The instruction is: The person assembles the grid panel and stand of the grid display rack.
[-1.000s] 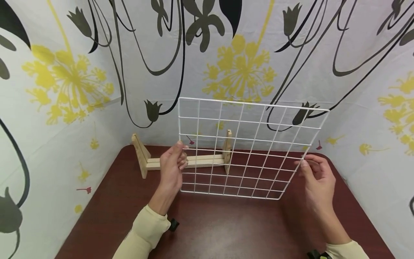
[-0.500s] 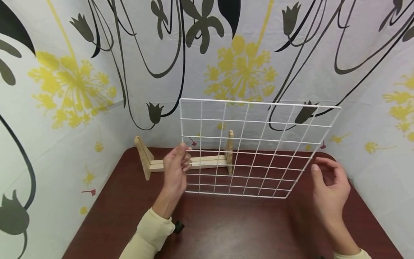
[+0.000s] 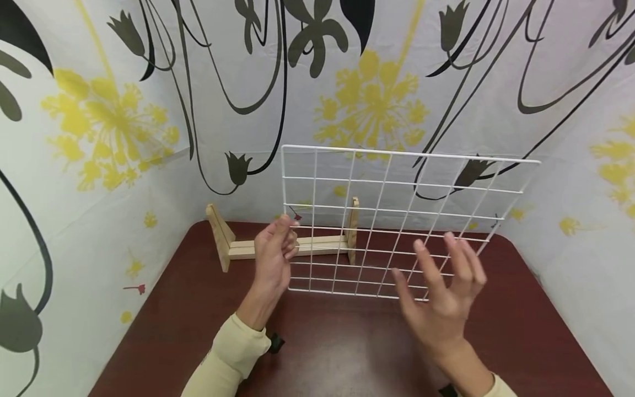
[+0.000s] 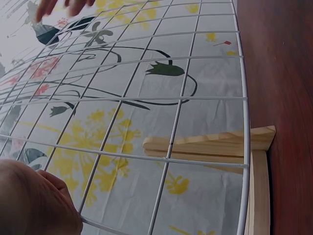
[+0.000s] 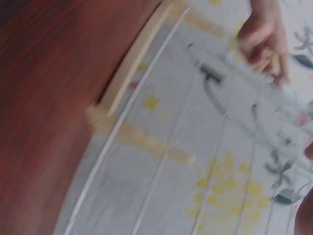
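A white wire grid panel (image 3: 377, 209) is held up, tilted, above the table. My left hand (image 3: 274, 248) pinches its left edge between thumb and curled fingers; the left wrist view shows that hand (image 4: 36, 200) at a lower corner of the picture. In front of the panel's right half, my right hand (image 3: 444, 298) is raised with its fingers spread. It holds nothing, and whether a fingertip touches the wires I cannot tell. Behind the panel stands a wooden stand (image 3: 240, 250), two upright ends joined by a crossbar, partly seen through the grid.
The dark red-brown table (image 3: 347, 342) reaches back to a white cloth (image 3: 208, 99) printed with yellow and dark flowers, which hangs at the back and sides. A black strap piece (image 3: 275, 343) shows at the left wrist.
My right hand has left the panel's right edge and moved left in front of it, fingers spreading. The left hand keeps its grip; the panel has swung slightly, its right side shifting rightward.
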`<state>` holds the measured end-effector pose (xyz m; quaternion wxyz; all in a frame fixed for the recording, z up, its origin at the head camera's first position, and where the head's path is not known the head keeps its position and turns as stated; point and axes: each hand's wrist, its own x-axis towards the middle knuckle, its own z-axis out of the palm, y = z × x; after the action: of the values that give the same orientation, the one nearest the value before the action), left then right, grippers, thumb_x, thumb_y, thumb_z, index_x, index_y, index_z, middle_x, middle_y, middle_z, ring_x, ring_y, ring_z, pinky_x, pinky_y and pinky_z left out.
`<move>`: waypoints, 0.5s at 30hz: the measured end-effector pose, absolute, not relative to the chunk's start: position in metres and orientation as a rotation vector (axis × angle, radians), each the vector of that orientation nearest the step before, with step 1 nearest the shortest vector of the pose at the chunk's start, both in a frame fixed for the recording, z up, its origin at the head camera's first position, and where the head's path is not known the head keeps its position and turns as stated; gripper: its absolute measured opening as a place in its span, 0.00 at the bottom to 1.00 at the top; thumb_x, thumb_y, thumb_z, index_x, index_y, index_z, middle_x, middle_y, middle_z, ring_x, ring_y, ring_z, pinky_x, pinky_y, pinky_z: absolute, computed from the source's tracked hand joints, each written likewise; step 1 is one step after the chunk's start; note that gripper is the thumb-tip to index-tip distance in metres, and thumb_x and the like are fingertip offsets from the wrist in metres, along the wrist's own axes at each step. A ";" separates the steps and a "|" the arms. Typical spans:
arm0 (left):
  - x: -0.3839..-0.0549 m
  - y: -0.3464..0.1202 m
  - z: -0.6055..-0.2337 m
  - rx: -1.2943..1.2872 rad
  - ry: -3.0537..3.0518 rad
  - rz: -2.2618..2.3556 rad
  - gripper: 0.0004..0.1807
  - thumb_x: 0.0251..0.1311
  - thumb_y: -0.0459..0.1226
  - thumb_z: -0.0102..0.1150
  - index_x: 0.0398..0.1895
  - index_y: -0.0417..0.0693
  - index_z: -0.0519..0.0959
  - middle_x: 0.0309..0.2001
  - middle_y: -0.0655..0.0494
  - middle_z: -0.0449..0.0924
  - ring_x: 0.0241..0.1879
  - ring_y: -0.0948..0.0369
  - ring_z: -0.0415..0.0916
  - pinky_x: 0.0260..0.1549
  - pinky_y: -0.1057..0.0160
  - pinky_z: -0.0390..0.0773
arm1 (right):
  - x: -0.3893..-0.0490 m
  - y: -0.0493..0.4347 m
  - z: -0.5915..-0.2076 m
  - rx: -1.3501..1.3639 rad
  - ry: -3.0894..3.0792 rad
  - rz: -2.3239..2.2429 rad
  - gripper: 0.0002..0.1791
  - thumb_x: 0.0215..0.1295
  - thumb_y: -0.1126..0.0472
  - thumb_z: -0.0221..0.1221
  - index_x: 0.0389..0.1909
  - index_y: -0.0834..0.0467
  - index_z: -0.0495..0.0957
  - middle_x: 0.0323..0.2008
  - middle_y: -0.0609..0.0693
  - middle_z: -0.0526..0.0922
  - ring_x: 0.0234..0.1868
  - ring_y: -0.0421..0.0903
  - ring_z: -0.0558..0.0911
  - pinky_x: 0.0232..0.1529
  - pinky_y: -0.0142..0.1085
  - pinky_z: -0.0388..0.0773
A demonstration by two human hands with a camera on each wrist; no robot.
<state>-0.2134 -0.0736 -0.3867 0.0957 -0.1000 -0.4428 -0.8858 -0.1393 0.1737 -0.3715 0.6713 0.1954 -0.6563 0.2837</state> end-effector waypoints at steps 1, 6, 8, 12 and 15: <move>-0.213 -0.073 -0.387 -0.300 -1.317 -2.626 0.14 0.63 0.45 0.60 0.28 0.45 0.82 0.13 0.63 0.55 0.14 0.68 0.50 0.13 0.73 0.51 | -0.138 0.168 -0.370 0.470 -1.513 0.646 0.20 0.58 0.51 0.65 0.47 0.59 0.82 0.58 0.65 0.73 0.60 0.65 0.67 0.65 0.51 0.62; -0.213 -0.072 -0.387 -0.335 -1.313 -2.637 0.15 0.62 0.46 0.61 0.29 0.42 0.81 0.13 0.63 0.55 0.14 0.69 0.50 0.12 0.74 0.51 | -0.142 0.153 -0.357 0.529 -1.658 0.660 0.21 0.62 0.52 0.62 0.52 0.60 0.80 0.62 0.66 0.70 0.64 0.66 0.68 0.61 0.41 0.69; -0.212 -0.072 -0.386 -0.345 -1.311 -2.640 0.15 0.62 0.46 0.61 0.29 0.41 0.81 0.13 0.63 0.54 0.14 0.70 0.49 0.12 0.74 0.51 | -0.147 0.151 -0.354 0.496 -1.704 0.634 0.23 0.61 0.52 0.62 0.54 0.58 0.79 0.64 0.65 0.70 0.64 0.66 0.69 0.58 0.42 0.70; -0.211 -0.071 -0.387 -0.362 -1.332 -2.641 0.13 0.63 0.45 0.61 0.29 0.44 0.82 0.13 0.63 0.55 0.14 0.70 0.50 0.12 0.75 0.52 | -0.153 0.146 -0.355 0.400 -1.830 0.585 0.30 0.55 0.54 0.66 0.60 0.53 0.75 0.68 0.59 0.67 0.63 0.64 0.69 0.46 0.45 0.73; -0.211 -0.070 -0.387 -0.374 -1.334 -2.652 0.13 0.63 0.45 0.60 0.30 0.44 0.82 0.14 0.64 0.57 0.14 0.70 0.50 0.12 0.75 0.52 | -0.159 0.142 -0.360 0.341 -1.917 0.582 0.35 0.51 0.57 0.68 0.64 0.50 0.72 0.71 0.56 0.63 0.63 0.62 0.68 0.42 0.46 0.74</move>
<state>-0.2106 -0.0695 -0.3871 0.0748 -0.1248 -0.4447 -0.8838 -0.1587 0.1423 -0.3597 0.5267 0.1428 -0.8019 0.2433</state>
